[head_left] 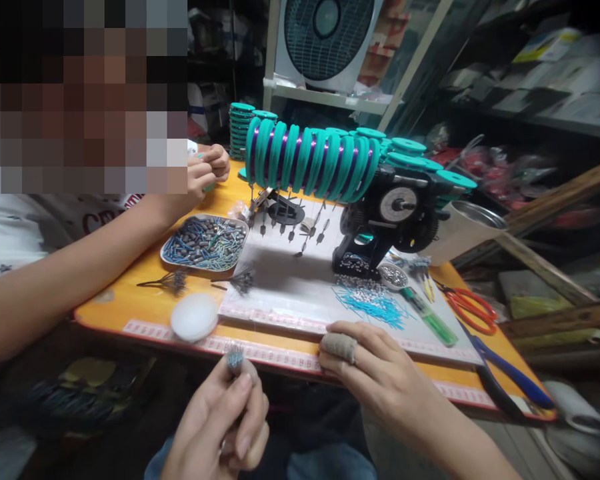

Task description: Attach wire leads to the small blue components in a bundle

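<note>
My left hand [230,420] pinches a small bluish bundle [235,361] in front of the worktop [135,307]'s near edge, where my right hand [380,367] rests, unclenched; moving the bundle calls for steady fingertips.

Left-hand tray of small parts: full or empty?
Full, or close to it. Blue and grey pieces cover its floor nearly rim to rim in the tray; their depth I can't tell.

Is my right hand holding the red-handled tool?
No, your right hand rests at the near edge of the table, and the red-handled tool lies apart from it.
</note>
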